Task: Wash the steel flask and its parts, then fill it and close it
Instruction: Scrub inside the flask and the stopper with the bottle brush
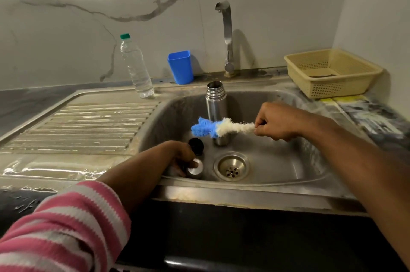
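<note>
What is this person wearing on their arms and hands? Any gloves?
No gloves: both the left hand and the right hand are bare. The left arm wears a knitted sleeve with pink and white stripes, pushed back from the wrist. The right forearm is bare; no sleeve shows.

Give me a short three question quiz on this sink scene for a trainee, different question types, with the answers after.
1. True or false: the steel flask stands upright in the sink with its mouth open.
2. Multiple choice: the right hand holds A) the plastic bottle, B) the bottle brush, C) the blue cup.
3. Fill in: the left hand reaches to the steel ____ near the drain.

Key: 1 true; 2 B; 3 cap.
</note>
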